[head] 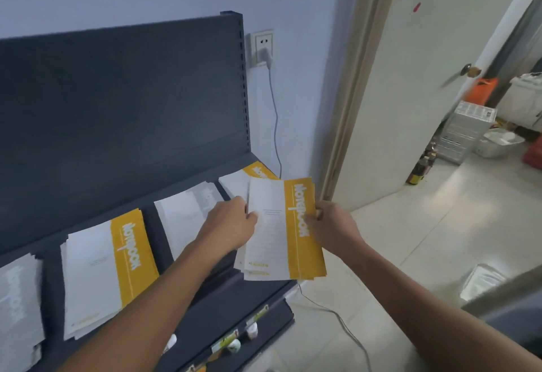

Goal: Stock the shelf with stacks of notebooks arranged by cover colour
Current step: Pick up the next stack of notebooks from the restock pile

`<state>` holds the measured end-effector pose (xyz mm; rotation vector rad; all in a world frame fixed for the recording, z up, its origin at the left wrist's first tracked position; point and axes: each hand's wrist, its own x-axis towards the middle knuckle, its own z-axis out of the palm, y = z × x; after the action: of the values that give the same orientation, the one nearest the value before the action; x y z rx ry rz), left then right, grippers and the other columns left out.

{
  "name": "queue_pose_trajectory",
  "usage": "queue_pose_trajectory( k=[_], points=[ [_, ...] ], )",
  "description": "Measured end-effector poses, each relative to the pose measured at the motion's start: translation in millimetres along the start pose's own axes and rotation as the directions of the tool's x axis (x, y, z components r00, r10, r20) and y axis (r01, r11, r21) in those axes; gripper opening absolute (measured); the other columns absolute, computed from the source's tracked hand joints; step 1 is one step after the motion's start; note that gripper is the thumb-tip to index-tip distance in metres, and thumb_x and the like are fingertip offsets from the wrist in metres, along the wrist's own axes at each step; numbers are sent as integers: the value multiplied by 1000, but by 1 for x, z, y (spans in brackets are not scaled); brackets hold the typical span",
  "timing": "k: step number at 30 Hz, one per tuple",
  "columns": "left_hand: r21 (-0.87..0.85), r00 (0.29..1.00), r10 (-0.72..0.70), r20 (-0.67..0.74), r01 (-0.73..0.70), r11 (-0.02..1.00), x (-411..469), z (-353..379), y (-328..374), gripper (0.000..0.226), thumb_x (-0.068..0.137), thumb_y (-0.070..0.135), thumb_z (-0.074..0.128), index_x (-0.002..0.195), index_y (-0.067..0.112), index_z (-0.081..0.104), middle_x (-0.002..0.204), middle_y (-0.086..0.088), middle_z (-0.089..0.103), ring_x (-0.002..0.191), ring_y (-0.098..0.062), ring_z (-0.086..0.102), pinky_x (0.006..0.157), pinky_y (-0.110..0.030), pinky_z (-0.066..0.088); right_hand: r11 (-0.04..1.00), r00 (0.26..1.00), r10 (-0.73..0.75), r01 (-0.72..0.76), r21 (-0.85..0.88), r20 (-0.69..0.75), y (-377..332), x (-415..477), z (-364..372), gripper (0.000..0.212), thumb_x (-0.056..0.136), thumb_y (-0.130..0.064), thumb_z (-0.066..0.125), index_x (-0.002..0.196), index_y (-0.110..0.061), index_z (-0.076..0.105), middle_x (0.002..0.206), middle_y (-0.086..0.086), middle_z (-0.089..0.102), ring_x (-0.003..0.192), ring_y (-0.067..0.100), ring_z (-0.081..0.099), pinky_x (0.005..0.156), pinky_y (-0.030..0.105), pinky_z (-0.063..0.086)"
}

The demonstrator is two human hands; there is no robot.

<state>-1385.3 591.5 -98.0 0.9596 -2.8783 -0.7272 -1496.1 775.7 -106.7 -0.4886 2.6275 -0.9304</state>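
Head view: a dark grey metal shelf (164, 166) stands against the pale wall, and four stacks of notebooks lie side by side on its top tier. From left to right they are a grey-cover stack (17, 298) cut by the frame edge, a yellow-band stack (108, 266), a second grey stack (181, 213), and a rear yellow stack (252, 173) at the right end, which is partly covered.

Both hands hold a further stack of yellow notebooks (281, 233) over the shelf's right end. It juts past the front edge and overlaps the rear yellow stack. The left hand (231, 222) grips its left edge, thumb on the white part of the cover. The right hand (328, 225) clamps the yellow right edge, fingers curled round it.

The lower tier (264, 330) holds small white-capped bottles (234, 345), too blurred to identify. A wall socket (262, 46) with a plugged-in cable sits right of the shelf, beside an open door (410, 92).
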Motion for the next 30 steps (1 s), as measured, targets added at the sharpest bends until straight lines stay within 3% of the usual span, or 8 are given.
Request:
queue_pose_trajectory(
  k=[2, 6, 9, 11, 13, 21, 25, 30],
  points=[
    [0, 1000, -21, -7, 21, 1000, 17, 5, 4, 28, 99, 39, 51, 82, 17, 52, 76, 0, 60, 66, -15, 55, 53, -30, 38, 1000, 999, -17, 18, -19, 27, 0, 23, -3, 24, 97, -32, 54, 112, -19, 68, 84, -8, 67, 70, 6, 60, 53, 23, 40],
    [-29, 995, -80, -60, 79, 996, 43, 8, 11, 32, 99, 40, 55, 79, 15, 52, 70, 0, 59, 63, -14, 56, 53, -29, 40, 999, 994, -47, 49, -10, 104, -10, 74, -7, 24, 96, -31, 56, 115, -25, 71, 90, -5, 72, 79, 14, 69, 71, 29, 55],
    [-70, 985, -140, -103, 133, 989, 55, 5, 9, 39, 98, 35, 58, 68, 14, 44, 62, 0, 56, 55, -14, 55, 50, -28, 40, 998, 986, -58, 52, 42, 159, -24, 105, -3, 21, 94, -30, 59, 111, -33, 71, 83, -9, 72, 69, 12, 71, 57, 24, 53],
    [-93, 976, -180, -121, 170, 981, 61, 3, 6, 40, 98, 32, 58, 65, 14, 45, 61, 0, 56, 54, -14, 56, 50, -28, 42, 996, 976, -80, 72, 50, 204, -34, 121, 3, 18, 94, -32, 58, 108, -41, 65, 83, -11, 72, 70, 12, 71, 56, 25, 54],
    [-85, 967, -214, -140, 203, 975, 66, 2, 3, 40, 97, 30, 58, 64, 12, 45, 62, -1, 53, 56, -14, 52, 48, -27, 34, 993, 967, -115, 108, 46, 227, -42, 135, 8, 17, 93, -31, 58, 103, -44, 61, 82, -13, 70, 70, 10, 69, 58, 26, 57],
    [-113, 926, -323, -193, 306, 945, 83, 13, 2, 39, 97, 29, 60, 65, 16, 43, 67, 1, 51, 59, -13, 50, 48, -24, 29, 978, 928, -191, 209, -23, 319, -56, 178, 22, 20, 92, -28, 57, 103, -44, 64, 76, -18, 68, 63, 5, 67, 51, 20, 51],
    [-87, 905, -379, -196, 368, 926, 93, 16, 11, 36, 98, 31, 61, 69, 17, 46, 70, 1, 55, 60, -11, 52, 47, -23, 31, 972, 914, -202, 231, -40, 353, -56, 198, 24, 18, 89, -27, 57, 96, -43, 63, 77, -18, 68, 66, 7, 69, 59, 25, 57],
    [-12, 881, -421, -214, 429, 903, 103, 22, 23, 36, 100, 32, 59, 71, 19, 42, 74, 1, 54, 62, -13, 53, 53, -25, 36, 948, 890, -192, 278, -157, 414, -54, 219, 29, 18, 86, -24, 56, 99, -25, 68, 82, -6, 70, 73, 15, 68, 65, 29, 57]
  ],
)
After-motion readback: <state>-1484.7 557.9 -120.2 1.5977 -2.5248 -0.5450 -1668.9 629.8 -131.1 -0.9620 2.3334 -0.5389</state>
